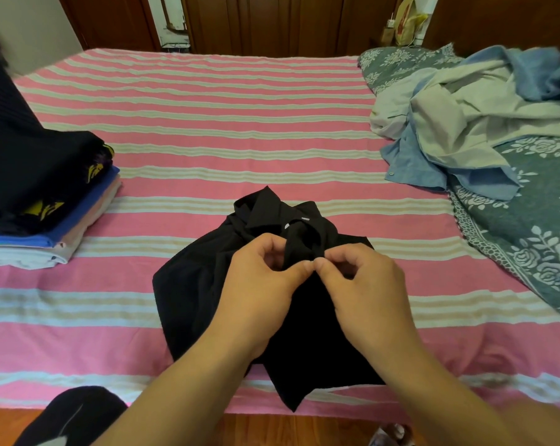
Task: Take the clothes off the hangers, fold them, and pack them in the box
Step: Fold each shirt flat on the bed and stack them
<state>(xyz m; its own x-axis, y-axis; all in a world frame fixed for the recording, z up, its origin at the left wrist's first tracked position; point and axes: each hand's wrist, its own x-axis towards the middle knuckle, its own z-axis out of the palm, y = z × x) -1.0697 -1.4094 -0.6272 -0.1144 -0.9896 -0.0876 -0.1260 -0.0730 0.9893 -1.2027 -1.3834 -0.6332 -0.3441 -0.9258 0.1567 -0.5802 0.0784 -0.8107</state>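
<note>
shirt: black collared shirt point(208, 284) lies on the bed point(208, 123), near the front edge, pretty much dead centre of the view. Collar points to 12 o'clock, hem trails back to 6, so its long axis runs straight away from the person.

left hand: left hand point(259, 284) sits on the chest of the shirt, fingers curled, thumb and forefinger pinching the front strip of fabric just below the collar.

right hand: right hand point(365, 284) mirrors it, fingers curled in, thumb tip meeting the left thumb tip right at the pinch. Looks like a button is getting done or undone, but it's too small and dark to tell which.

the bit that matters: both hands are on the shirt's midline, equally near it. The fabric they grip rises toward 12 o'clock from the thumbs; the sleeves and sides spread out to 9 and 3. So I'd guess any fold goes sideways across that axis, once the front is sorted.

folded stack: pile of folded clothes point(63, 214) at 9 o'clock, well apart from the shirt.

unfolded heap: loose shirts point(449, 130) in pale and blue at 2 o'clock, on a floral blanket point(529, 236).

box: not in view, can't say where it is.
</note>
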